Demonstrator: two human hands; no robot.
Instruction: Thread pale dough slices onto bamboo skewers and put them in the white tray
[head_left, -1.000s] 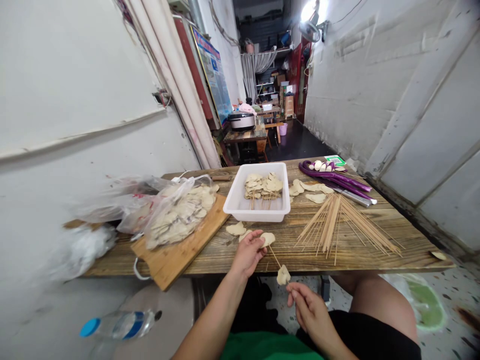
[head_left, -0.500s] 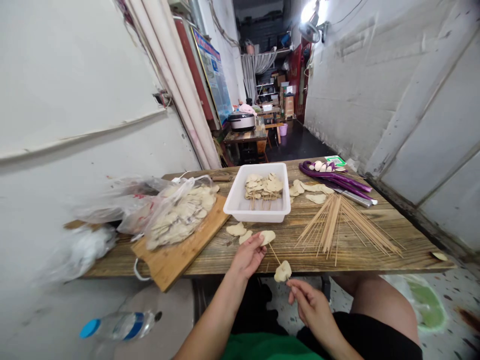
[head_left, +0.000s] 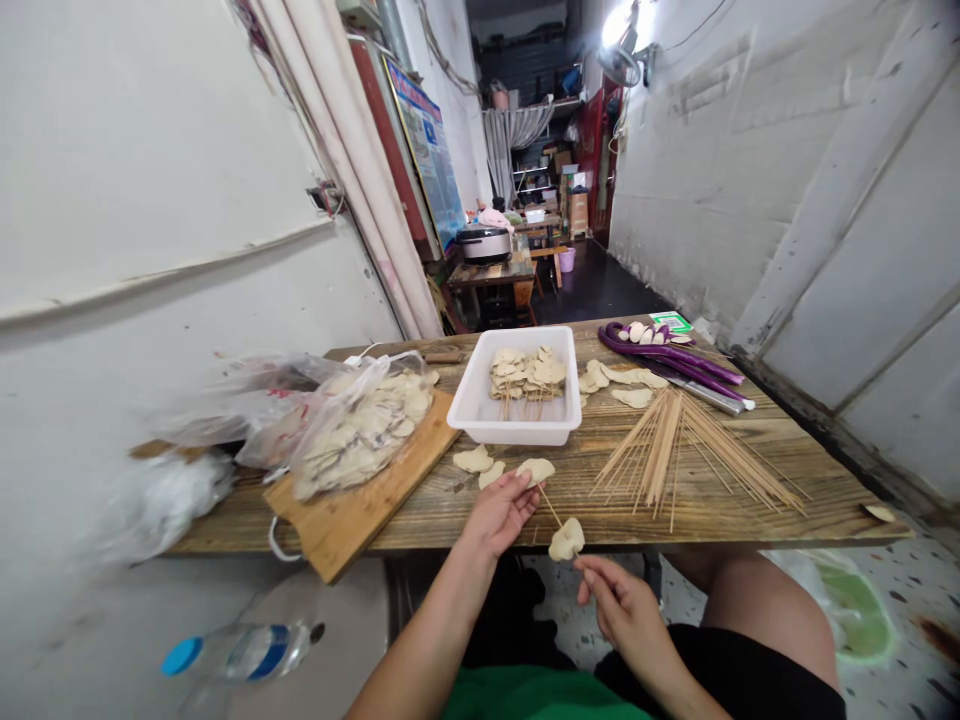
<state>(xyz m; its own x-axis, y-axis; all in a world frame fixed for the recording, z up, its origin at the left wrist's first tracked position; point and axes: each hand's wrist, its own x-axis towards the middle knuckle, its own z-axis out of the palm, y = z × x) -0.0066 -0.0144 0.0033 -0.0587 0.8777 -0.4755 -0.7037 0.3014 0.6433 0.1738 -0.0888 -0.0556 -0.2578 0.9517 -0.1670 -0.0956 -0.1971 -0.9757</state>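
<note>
My left hand (head_left: 496, 516) pinches a pale flat slice (head_left: 535, 470) at the near edge of the wooden table (head_left: 720, 495). My right hand (head_left: 621, 603) is closed on the lower end of a thin bamboo skewer (head_left: 550, 507), below the table edge. One slice (head_left: 565, 541) is threaded on the skewer just above my right fingers. The skewer's tip reaches up to the slice in my left hand. Two loose slices (head_left: 474, 460) lie on the table beside my left hand.
A white tub (head_left: 480, 402) holds finished skewers. Loose skewers (head_left: 679, 450) fan out to the right. A bag of slices (head_left: 360, 425) rests on a cutting board (head_left: 352, 515) at left. Purple eggplants (head_left: 671, 355) and a knife lie at the far right. A water bottle (head_left: 240, 648) lies bottom left.
My right hand has lifted the skewer slightly, and the threaded slice has risen toward the table edge. My left hand has kept its slice at almost the same spot.
</note>
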